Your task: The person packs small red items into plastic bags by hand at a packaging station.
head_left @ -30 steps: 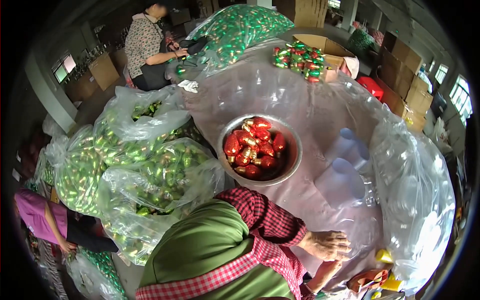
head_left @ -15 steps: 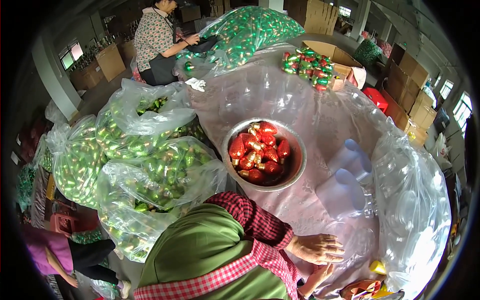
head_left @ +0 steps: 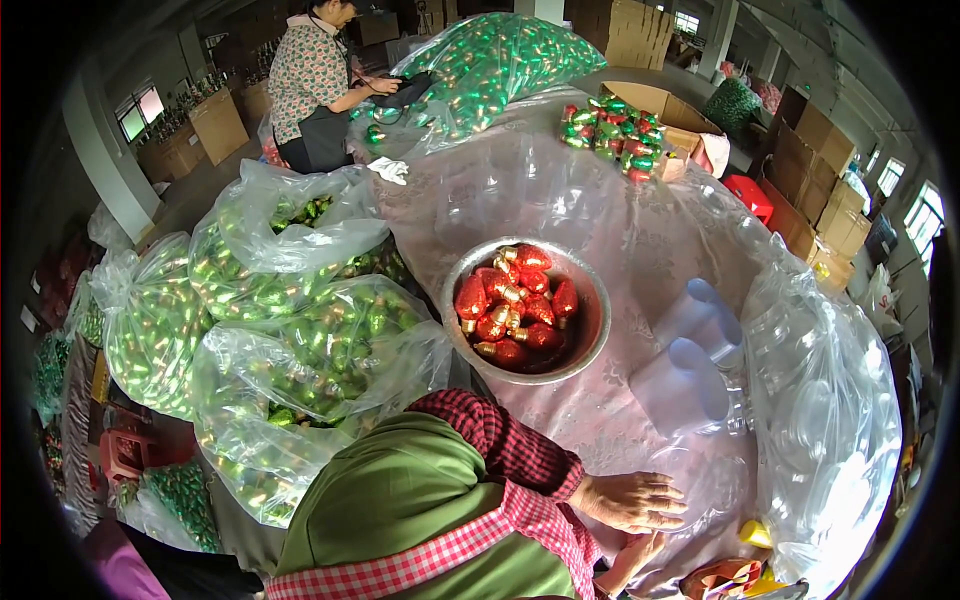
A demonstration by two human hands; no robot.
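Left hand (head_left: 628, 500) lay flat, palm down, fingers spread wide on the clear plastic sheet (head_left: 560, 200) over the table, forearm in a red checked sleeve (head_left: 500, 450) bent across the body. Right hand (head_left: 628, 560) sat just below it, mostly hidden; grip could not be told. Metal bowl (head_left: 590, 345) of red bulbs (head_left: 515, 305) stood beyond, apart from both hands.

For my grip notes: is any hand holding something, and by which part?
The left hand holds nothing; it lies flat on the clear plastic sheet. The right hand is mostly hidden, so it cannot be told.
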